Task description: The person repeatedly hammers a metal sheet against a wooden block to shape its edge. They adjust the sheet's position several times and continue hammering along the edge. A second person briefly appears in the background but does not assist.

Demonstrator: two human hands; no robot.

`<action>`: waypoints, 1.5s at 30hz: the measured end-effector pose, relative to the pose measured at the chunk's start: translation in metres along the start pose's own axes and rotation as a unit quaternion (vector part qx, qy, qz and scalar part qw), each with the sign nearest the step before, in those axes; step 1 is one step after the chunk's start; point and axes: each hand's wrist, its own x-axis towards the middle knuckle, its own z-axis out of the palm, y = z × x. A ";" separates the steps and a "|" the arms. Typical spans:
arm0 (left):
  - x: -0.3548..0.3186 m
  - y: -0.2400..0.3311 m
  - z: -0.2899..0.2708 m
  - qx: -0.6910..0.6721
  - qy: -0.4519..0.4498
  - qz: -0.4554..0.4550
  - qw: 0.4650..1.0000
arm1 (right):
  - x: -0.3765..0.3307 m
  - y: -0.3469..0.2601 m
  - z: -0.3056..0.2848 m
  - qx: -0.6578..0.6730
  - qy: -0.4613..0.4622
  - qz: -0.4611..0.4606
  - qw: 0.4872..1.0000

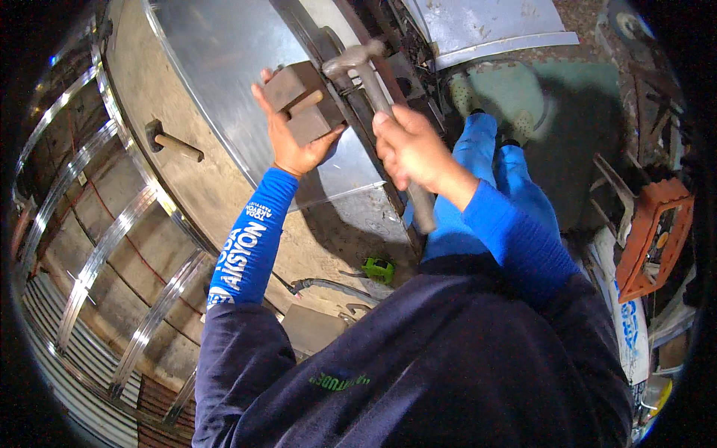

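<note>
My left hand point(299, 149) grips a brown, notched block point(287, 89) with a short tan rod in its notch; its exact kind I cannot make out. The block is held over the bench edge, at the side of a shiny metal sheet point(216, 67). My right hand point(414, 145) is closed round the handle of a hammer point(366, 71). Slightly blurred, the hammer's metal head hangs just right of the block, apart from my left fingers. On the bench to the left lies a short-handled mallet point(175, 143).
A green tape measure point(379, 270) and a black cable point(328, 285) lie on the bench near my body. Shiny curved metal strips point(104, 254) form a frame at left. An orange metal frame point(653, 239) stands at right. Pale metal sheet point(493, 26) lies beyond my feet.
</note>
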 end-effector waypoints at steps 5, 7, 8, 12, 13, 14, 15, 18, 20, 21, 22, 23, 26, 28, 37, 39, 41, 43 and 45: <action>-0.001 0.000 -0.001 -0.006 0.020 -0.026 0.999 | 0.001 -0.020 -0.022 0.067 0.098 -0.108 0.987; -0.001 0.001 -0.001 -0.017 0.014 -0.030 0.999 | 0.010 -0.021 -0.022 0.176 0.151 -0.196 0.953; -0.001 0.002 -0.001 -0.029 0.008 -0.037 0.999 | 0.013 -0.021 -0.018 0.207 0.174 -0.223 0.937; 0.002 -0.003 -0.002 0.046 0.018 0.035 0.998 | 0.008 -0.012 0.008 -0.051 0.000 -0.046 0.998; 0.000 -0.003 -0.002 0.032 0.021 0.022 0.999 | 0.009 -0.018 0.004 -0.025 -0.020 -0.038 0.999; -0.002 -0.004 -0.001 0.017 0.025 0.009 1.000 | 0.008 -0.023 0.000 0.001 -0.040 -0.031 0.999; -0.001 -0.003 -0.001 0.001 0.030 -0.003 1.000 | 0.005 -0.026 0.000 0.043 -0.021 -0.068 0.997; 0.002 0.000 -0.001 0.031 0.020 -0.002 0.999 | 0.012 -0.028 0.000 0.203 0.101 -0.222 0.948; 0.002 0.000 -0.001 0.016 0.020 -0.008 1.000 | 0.013 -0.023 0.003 0.154 0.114 -0.199 0.961; 0.003 0.001 0.000 0.008 0.019 -0.009 1.000 | 0.012 -0.016 0.010 0.088 0.105 -0.151 0.979; 0.004 0.001 0.001 -0.020 0.030 -0.019 0.999 | 0.011 -0.010 0.013 0.022 0.096 -0.102 0.990; 0.004 0.001 0.005 -0.048 0.040 -0.029 0.998 | 0.012 -0.008 0.009 -0.062 -0.004 -0.072 0.995; -0.008 -0.006 0.004 -0.030 0.035 -0.060 0.997 | 0.008 -0.033 -0.005 -0.015 0.002 -0.076 0.997; -0.009 -0.011 0.001 0.033 0.010 -0.051 0.998 | 0.009 -0.044 -0.005 0.115 0.095 -0.157 0.976; -0.008 -0.013 -0.004 0.095 -0.019 -0.013 0.995 | 0.013 -0.035 -0.014 0.017 -0.009 -0.044 0.999; -0.006 -0.005 -0.002 0.077 0.018 -0.007 0.997 | 0.016 -0.038 -0.019 0.120 0.044 -0.129 0.983; -0.006 -0.007 0.000 0.077 0.012 -0.015 0.997 | 0.023 -0.038 -0.014 0.191 0.101 -0.188 0.958; -0.004 -0.013 0.001 0.090 -0.007 -0.009 0.996 | 0.024 -0.030 0.001 0.158 0.103 -0.148 0.971; -0.009 -0.017 0.001 0.102 -0.019 -0.002 0.995 | 0.023 -0.019 0.007 0.000 -0.037 -0.032 0.999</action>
